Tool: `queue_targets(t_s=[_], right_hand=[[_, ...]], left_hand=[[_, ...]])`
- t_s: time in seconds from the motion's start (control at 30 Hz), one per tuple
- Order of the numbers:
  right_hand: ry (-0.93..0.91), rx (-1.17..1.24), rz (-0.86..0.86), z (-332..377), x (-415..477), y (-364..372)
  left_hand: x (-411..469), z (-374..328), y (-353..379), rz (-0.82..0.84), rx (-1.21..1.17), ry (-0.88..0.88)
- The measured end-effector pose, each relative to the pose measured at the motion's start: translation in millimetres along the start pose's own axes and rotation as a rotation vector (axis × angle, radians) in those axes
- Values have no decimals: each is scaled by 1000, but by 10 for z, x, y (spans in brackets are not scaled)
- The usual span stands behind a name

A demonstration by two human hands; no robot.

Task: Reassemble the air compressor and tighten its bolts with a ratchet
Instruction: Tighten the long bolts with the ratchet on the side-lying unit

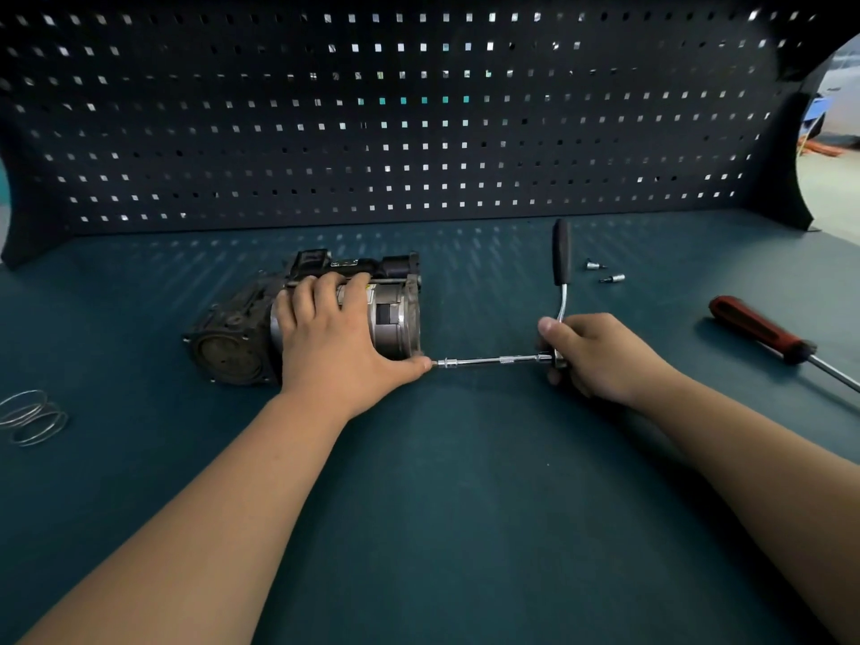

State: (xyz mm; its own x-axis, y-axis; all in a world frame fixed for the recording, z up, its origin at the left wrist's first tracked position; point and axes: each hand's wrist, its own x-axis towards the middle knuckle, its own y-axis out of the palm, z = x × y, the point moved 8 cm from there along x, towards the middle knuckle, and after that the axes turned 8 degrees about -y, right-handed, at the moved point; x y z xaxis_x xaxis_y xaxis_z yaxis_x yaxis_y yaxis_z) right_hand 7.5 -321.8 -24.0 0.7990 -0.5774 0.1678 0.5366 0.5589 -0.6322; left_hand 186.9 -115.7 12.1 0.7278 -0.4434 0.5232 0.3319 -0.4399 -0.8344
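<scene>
Left hand clasps the cylindrical metal compressor; right hand grips the chrome ratchet.

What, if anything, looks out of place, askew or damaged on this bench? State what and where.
Nothing looks damaged or spilled. The only stray items are two small bits lying loose beyond the ratchet, and wire rings at the far left. The air compressor looks grimy, not broken.
</scene>
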Motion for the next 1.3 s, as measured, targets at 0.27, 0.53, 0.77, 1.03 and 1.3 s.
queue_targets(t_s=[0.27, 0.53, 0.77, 1.03, 1.3], right_hand=[[-84, -4, 93, 50, -78, 25], [-189, 248, 67, 39, -137, 16], [-70, 154, 110, -62, -40, 2], [84, -3, 174, -66, -19, 29], [-90, 262, 137, -61, -154, -57]], left_hand=[[-31, -16, 37, 19, 46, 11], [-60, -52, 84, 38, 81, -24], [-87, -79, 97, 42, 97, -24], [-79, -81, 95, 38, 94, -18], [-75, -58, 115, 24, 81, -10]])
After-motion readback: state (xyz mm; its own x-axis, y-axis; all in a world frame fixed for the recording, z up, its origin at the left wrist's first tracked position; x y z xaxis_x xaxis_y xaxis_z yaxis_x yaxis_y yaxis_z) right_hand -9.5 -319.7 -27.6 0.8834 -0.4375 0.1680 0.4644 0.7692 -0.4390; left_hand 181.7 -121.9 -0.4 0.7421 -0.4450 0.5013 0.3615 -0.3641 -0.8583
